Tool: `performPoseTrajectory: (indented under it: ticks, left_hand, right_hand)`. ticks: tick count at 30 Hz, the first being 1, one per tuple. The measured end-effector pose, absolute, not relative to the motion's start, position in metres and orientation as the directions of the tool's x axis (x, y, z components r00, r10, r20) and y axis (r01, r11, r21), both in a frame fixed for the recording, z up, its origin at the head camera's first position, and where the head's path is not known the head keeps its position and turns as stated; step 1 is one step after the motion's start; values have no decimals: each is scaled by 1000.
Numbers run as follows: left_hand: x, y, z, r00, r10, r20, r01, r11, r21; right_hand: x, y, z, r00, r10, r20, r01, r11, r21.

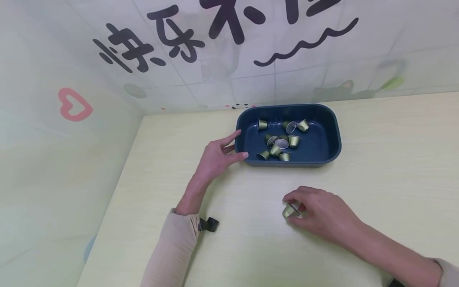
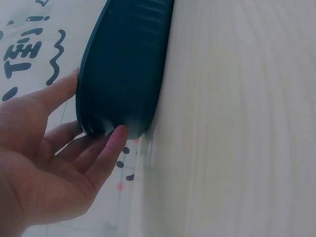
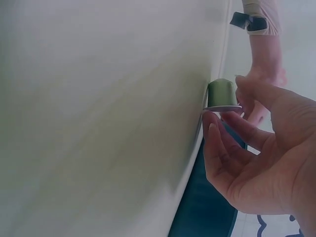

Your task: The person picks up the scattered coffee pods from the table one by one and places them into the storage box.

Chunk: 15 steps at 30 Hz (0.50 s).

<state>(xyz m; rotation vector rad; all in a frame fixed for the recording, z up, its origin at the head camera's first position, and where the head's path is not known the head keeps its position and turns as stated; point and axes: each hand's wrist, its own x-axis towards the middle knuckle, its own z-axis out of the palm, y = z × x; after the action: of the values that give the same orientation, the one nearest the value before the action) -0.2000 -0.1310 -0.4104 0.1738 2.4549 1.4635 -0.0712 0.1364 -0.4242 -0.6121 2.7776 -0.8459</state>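
A dark blue rectangular container [image 1: 328, 137] stands on the table against the wall, with several green-gold coffee capsules [image 1: 294, 141] lying inside at various angles. At its left end my left hand [image 1: 215, 157] holds the container, the thumb at the near corner and the other fingers along the end wall. Nearer to me, my right hand [image 1: 324, 213] pinches one green coffee capsule [image 1: 289, 210] between thumb and fingers, in front of the container. In the right wrist view this capsule [image 3: 221, 94] shows its pale rim facing down in the picture.
The light wooden table [image 1: 247, 239] meets a wall with dark lettering [image 1: 179, 38] at the back. Another wall bearing a pink heart [image 1: 74, 104] borders the left side. A black wrist strap [image 1: 208, 224] sits on the left sleeve.
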Motion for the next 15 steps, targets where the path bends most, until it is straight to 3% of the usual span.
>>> performPoseTrajectory:
  ticks: [15]
  left_hand:
    - [-200,-131,-411,-954,240,-180,-45,478,877]
  right_hand:
    - [-70,134,-429,-884,-467,27,-417,760,-498]
